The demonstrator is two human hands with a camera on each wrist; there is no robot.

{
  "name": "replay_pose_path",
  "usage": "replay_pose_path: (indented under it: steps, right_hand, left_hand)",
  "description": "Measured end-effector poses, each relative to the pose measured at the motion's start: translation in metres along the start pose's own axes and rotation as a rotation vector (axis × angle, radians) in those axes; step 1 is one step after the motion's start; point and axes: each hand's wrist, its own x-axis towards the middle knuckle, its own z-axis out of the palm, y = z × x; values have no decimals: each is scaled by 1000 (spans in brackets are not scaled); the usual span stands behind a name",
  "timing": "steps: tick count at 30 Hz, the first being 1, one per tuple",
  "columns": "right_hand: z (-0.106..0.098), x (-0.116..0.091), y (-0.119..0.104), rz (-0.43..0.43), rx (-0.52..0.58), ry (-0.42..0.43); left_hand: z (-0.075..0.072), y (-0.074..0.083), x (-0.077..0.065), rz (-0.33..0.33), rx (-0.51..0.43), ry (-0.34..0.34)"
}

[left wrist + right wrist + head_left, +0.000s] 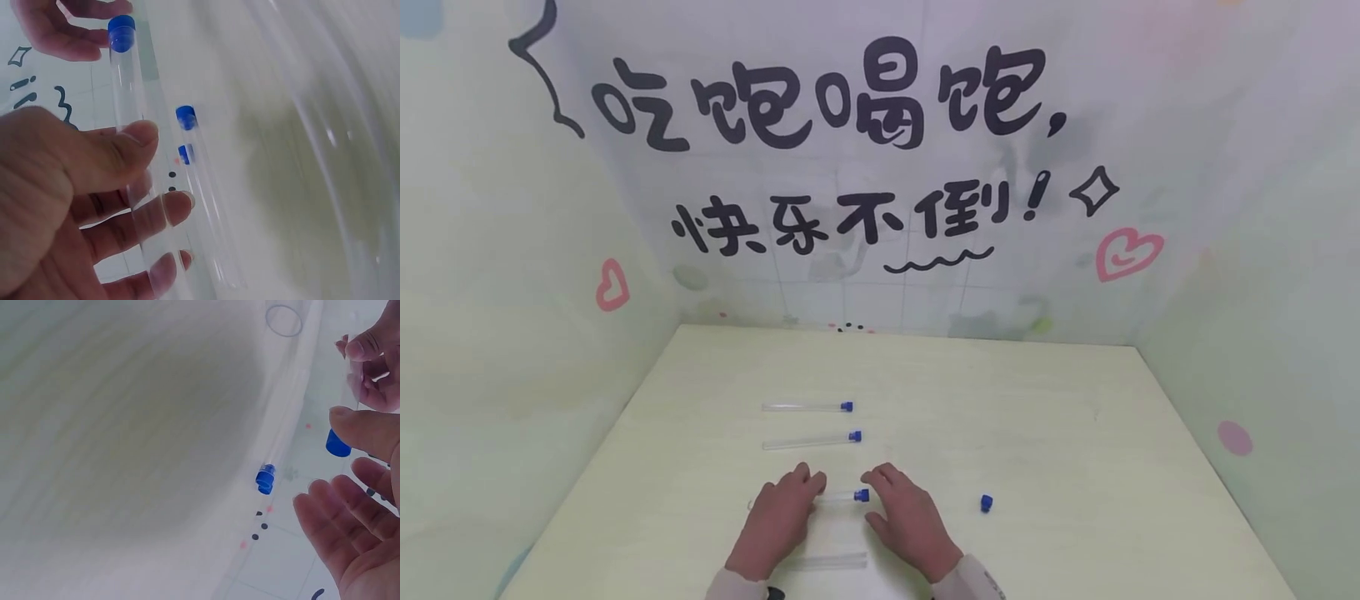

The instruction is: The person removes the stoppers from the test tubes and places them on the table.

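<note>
Left hand (777,518) pinches slim clear tube (128,87), plastic or glass unclear; right hand (913,518), unclenched, beside tube's blue cap (122,34). Judged light, slick: grip mid-barrel.

In the head view, the left hand (778,521) hides most of the blue-capped test tube (841,497); the bottom edge cuts off both sleeves (735,587) and the desk (1075,458). In the left wrist view, the right hand (47,31) is cropped and a nearer tube (331,134) blurred.
</note>
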Motion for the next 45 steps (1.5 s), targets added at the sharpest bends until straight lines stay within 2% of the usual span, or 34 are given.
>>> replay_pose_path:
  steps: [9, 17, 26, 28, 31, 34, 41, 45]
  right_hand:
    - [1, -5, 4, -18, 27, 13]
    - [-7, -7, 6, -14, 42, 24]
    - [-10, -10, 10, -65, 17, 105]
    - [-14, -10, 9, -42, 17, 85]
    - [-19, -10, 9, 15, 34, 8]
    - [-23, -10, 10, 36, 50, -51]
    - [-27, -10, 16, -10, 81, -114]
    - [-30, -10, 17, -25, 74, -101]
  left_hand:
    - [-3, 12, -2, 15, -42, -11]
    - [-6, 19, -2, 49, -32, -14]
    - [-6, 25, -2, 89, -33, -2]
    - [-5, 25, -3, 100, -72, 0]
    - [-5, 27, -3, 121, -144, -10]
    - [-7, 28, -3, 138, -199, -30]
    - [-5, 30, -3, 172, -183, -28]
    - [-4, 32, -2, 185, -176, -4]
